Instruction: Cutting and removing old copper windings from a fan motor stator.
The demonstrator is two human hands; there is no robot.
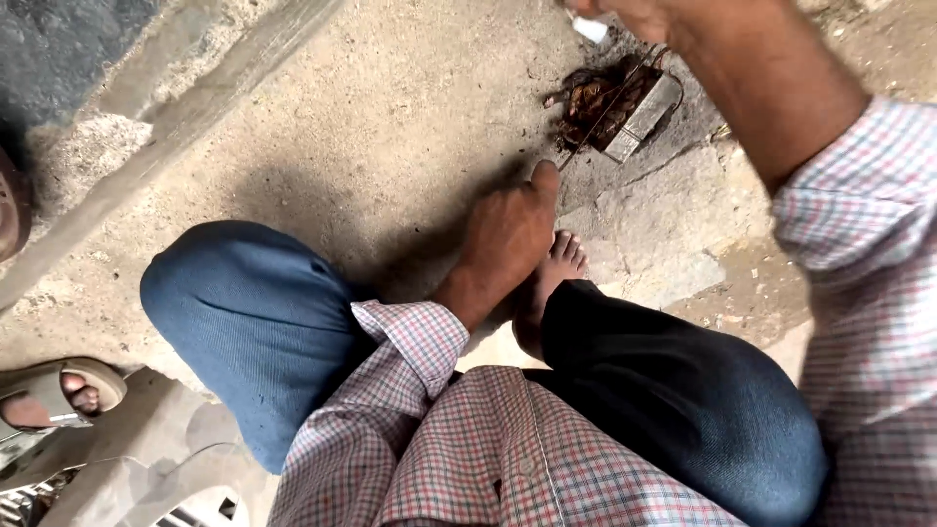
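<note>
I sit on a rough concrete floor (390,127) with my knees in blue trousers. My left hand (508,239) reaches down past my bare foot (551,278). Its fingers are closed, and the tip meets the near end of a thin straight wire (610,107). The wire runs up and right over a brown, tangled clump (590,98) lying against a grey metal block (646,115). My right hand (634,12) is at the top edge, mostly cut off. It pinches a small white object (590,28) above the clump.
A raised concrete ledge (166,127) crosses the upper left. Another person's sandalled foot (59,395) rests at the left edge. Pale plastic furniture (146,483) fills the lower left corner. Broken slab pieces (673,224) lie right of my foot.
</note>
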